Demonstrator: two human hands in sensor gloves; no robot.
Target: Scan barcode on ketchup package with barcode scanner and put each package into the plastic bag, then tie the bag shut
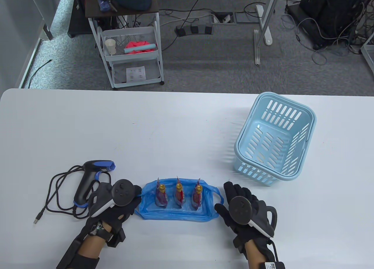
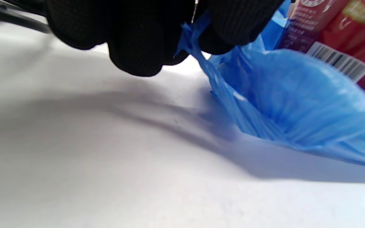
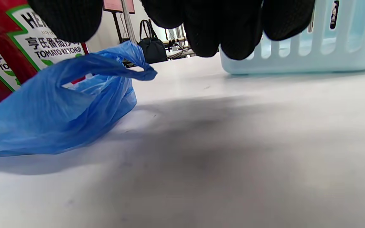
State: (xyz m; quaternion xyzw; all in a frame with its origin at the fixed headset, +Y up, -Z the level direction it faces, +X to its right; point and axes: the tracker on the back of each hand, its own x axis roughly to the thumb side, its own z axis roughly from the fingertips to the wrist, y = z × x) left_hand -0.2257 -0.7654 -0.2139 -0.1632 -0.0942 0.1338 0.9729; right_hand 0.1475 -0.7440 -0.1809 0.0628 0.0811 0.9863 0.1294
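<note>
Three red ketchup packages stand upright in a row inside the blue plastic bag near the table's front edge. My left hand is at the bag's left end; in the left wrist view its fingertips pinch a strip of the bag beside a package barcode. My right hand hovers just right of the bag with its fingers extended and holding nothing. The bag's right handle loop lies free on the table below and left of my right fingers. The black and blue barcode scanner lies to the left.
The scanner's black cable coils on the table at the far left. A light blue slotted basket stands at the right, behind my right hand. Beyond the table's far edge stands a white cart.
</note>
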